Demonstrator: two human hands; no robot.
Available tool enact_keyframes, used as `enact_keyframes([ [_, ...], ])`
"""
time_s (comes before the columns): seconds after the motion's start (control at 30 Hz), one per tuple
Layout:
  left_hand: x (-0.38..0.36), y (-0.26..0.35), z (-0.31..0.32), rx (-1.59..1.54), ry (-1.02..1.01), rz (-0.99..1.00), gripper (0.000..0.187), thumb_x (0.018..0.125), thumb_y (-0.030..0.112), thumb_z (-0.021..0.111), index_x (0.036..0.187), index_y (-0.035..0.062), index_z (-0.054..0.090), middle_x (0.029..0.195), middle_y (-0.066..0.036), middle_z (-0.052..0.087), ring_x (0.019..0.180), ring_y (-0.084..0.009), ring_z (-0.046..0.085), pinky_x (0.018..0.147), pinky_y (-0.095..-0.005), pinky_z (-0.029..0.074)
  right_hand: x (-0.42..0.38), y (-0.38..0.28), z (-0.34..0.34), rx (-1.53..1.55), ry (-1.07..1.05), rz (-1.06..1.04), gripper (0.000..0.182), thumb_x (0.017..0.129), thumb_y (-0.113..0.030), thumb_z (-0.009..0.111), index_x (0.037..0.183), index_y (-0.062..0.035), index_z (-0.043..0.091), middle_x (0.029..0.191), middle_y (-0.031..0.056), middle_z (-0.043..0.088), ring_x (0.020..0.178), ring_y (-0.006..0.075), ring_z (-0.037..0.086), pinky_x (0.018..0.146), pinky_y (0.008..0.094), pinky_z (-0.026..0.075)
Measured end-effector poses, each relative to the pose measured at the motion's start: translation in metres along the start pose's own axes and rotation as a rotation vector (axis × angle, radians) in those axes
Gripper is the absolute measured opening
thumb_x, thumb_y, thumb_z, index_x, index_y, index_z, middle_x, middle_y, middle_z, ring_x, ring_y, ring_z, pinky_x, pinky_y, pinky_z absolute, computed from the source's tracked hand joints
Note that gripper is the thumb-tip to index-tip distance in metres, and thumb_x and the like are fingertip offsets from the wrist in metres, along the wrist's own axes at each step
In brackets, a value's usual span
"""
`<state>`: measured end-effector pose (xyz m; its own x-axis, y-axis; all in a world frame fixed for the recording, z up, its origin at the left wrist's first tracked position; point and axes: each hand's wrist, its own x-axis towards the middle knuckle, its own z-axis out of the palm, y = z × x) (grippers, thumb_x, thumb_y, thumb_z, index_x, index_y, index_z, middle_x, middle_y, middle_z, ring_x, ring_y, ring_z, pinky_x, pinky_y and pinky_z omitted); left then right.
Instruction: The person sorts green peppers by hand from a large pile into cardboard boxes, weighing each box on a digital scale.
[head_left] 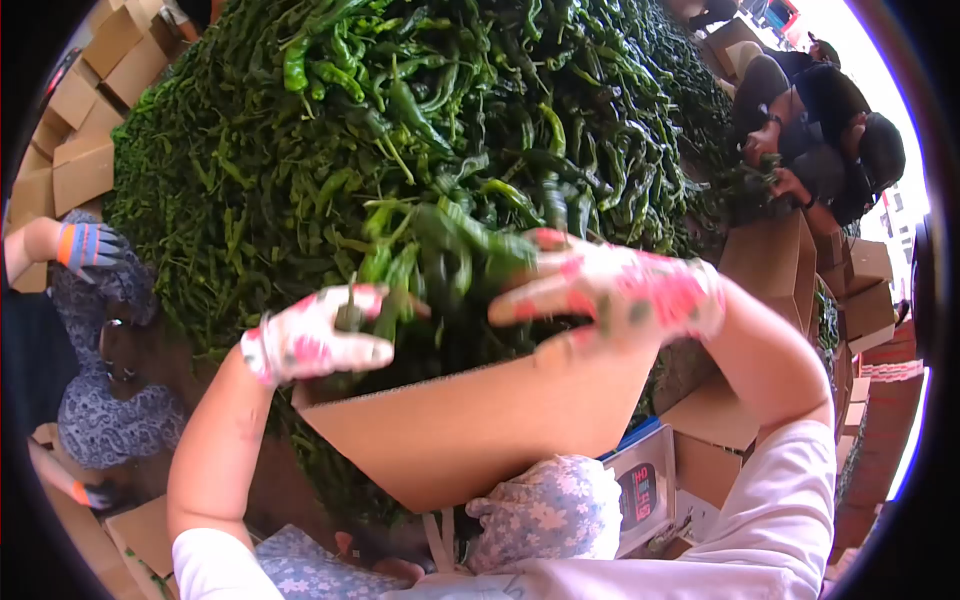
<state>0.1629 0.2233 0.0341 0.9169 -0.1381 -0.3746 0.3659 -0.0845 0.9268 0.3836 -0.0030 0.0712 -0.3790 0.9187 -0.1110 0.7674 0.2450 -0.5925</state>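
Observation:
A loose bunch of long green chili peppers, smeared by motion, is gathered between my two hands above an open cardboard box. My left hand, in a white glove with pink and green patches, curls round the bunch's left side, thumb and fingers against peppers. My right hand, gloved alike, bears on the right side with its fingers long and partly spread. The box tilts in front of me, its near wall towards my lap. Its inside is mostly hidden by the peppers and my hands.
A huge heap of green peppers rises beyond the box. On the left is a person's gloved hand; on the right another person crouches by the heap. Cardboard boxes stand at both sides. A printed container sits near my right knee.

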Motion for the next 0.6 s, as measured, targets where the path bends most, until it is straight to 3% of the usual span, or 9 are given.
enact_keyframes([
  [0.1, -0.033, -0.020, 0.026, 0.326, -0.073, 0.338, 0.047, 0.076, 0.024, 0.074, 0.116, 0.0021, 0.061, 0.100, -0.012, 0.063, 0.096, -0.0235, 0.060, 0.087, -0.0354, 0.045, -0.011, -0.047, 0.024, 0.123, 0.084, -0.063, 0.043, 0.083, -0.031, 0.064, 0.117, -0.0050, 0.058, 0.114, 0.0146, 0.056, 0.121, 0.0363, 0.045, 0.107, 0.0532, 0.030],
  [0.13, -0.049, -0.012, 0.032, 0.407, -0.181, 0.131, 0.050, 0.079, 0.032, 0.072, 0.118, 0.0026, 0.059, 0.118, -0.018, 0.059, 0.114, -0.0314, 0.053, 0.097, -0.0376, 0.041, -0.019, -0.061, 0.031, 0.190, 0.076, 0.014, 0.042, 0.082, -0.029, 0.066, 0.115, -0.0046, 0.058, 0.112, 0.0128, 0.057, 0.127, 0.0378, 0.040, 0.104, 0.0541, 0.035],
  [0.17, -0.068, -0.021, 0.043, 0.662, -0.141, 0.322, 0.050, 0.078, 0.030, 0.073, 0.116, 0.0019, 0.060, 0.117, -0.020, 0.059, 0.112, -0.0343, 0.053, 0.096, -0.0404, 0.043, -0.029, -0.080, 0.031, 0.235, 0.027, 0.072, 0.036, 0.083, -0.026, 0.064, 0.111, -0.0041, 0.059, 0.112, 0.0128, 0.058, 0.132, 0.0378, 0.035, 0.102, 0.0513, 0.040],
  [0.23, -0.080, -0.049, 0.064, 0.587, -0.245, 0.563, 0.049, 0.076, 0.032, 0.073, 0.113, 0.0017, 0.060, 0.120, -0.022, 0.056, 0.109, -0.0370, 0.053, 0.093, -0.0431, 0.044, -0.032, -0.102, 0.007, 0.216, -0.138, 0.038, 0.032, 0.084, -0.027, 0.063, 0.107, -0.0034, 0.060, 0.108, 0.0116, 0.060, 0.119, 0.0335, 0.049, 0.097, 0.0457, 0.045],
  [0.27, -0.088, -0.041, 0.077, 0.468, -0.206, 0.419, 0.045, 0.076, 0.031, 0.073, 0.110, 0.0040, 0.061, 0.123, -0.020, 0.055, 0.108, -0.0373, 0.053, 0.091, -0.0461, 0.043, -0.035, -0.106, 0.003, 0.235, -0.151, 0.044, 0.032, 0.084, -0.027, 0.063, 0.107, -0.0034, 0.060, 0.108, 0.0116, 0.060, 0.119, 0.0335, 0.049, 0.097, 0.0457, 0.045],
  [0.37, -0.103, -0.026, 0.097, 0.458, -0.264, 0.384, 0.029, 0.073, 0.021, 0.072, 0.098, 0.0081, 0.064, 0.123, -0.017, 0.057, 0.099, -0.0332, 0.061, 0.078, -0.0435, 0.050, -0.044, -0.114, 0.013, 0.029, 0.722, 0.962, 0.026, 0.083, -0.027, 0.063, 0.092, -0.0025, 0.060, 0.092, 0.0118, 0.064, 0.076, 0.0251, 0.061, 0.071, 0.0376, 0.049],
  [0.43, -0.118, -0.029, 0.104, 0.316, -0.378, 0.288, 0.033, 0.073, 0.020, 0.071, 0.104, 0.0112, 0.062, 0.133, -0.018, 0.050, 0.104, -0.0349, 0.059, 0.086, -0.0427, 0.048, -0.062, -0.099, 0.023, -0.249, 0.205, 1.196, 0.024, 0.082, -0.026, 0.061, 0.082, -0.0014, 0.059, 0.078, 0.0139, 0.061, 0.067, 0.0262, 0.058, 0.063, 0.0372, 0.047],
  [0.5, -0.136, -0.019, 0.101, 0.371, -0.506, 0.297, 0.026, 0.073, 0.020, 0.070, 0.097, 0.0125, 0.064, 0.137, -0.017, 0.047, 0.112, -0.0388, 0.055, 0.091, -0.0442, 0.047, -0.070, -0.107, 0.038, -0.189, 0.110, 1.255, 0.025, 0.082, -0.026, 0.061, 0.078, -0.0008, 0.059, 0.072, 0.0139, 0.059, 0.063, 0.0269, 0.057, 0.061, 0.0374, 0.047],
  [0.6, -0.171, -0.029, 0.087, 0.347, -0.226, 0.664, 0.023, 0.085, 0.032, 0.059, 0.093, 0.0107, 0.064, 0.126, -0.013, 0.056, 0.107, -0.0353, 0.057, 0.094, -0.0451, 0.045, -0.085, -0.126, 0.057, -0.106, 0.051, 1.340, 0.028, 0.081, -0.026, 0.059, 0.072, 0.0004, 0.058, 0.061, 0.0138, 0.057, 0.057, 0.0280, 0.057, 0.059, 0.0375, 0.047],
])
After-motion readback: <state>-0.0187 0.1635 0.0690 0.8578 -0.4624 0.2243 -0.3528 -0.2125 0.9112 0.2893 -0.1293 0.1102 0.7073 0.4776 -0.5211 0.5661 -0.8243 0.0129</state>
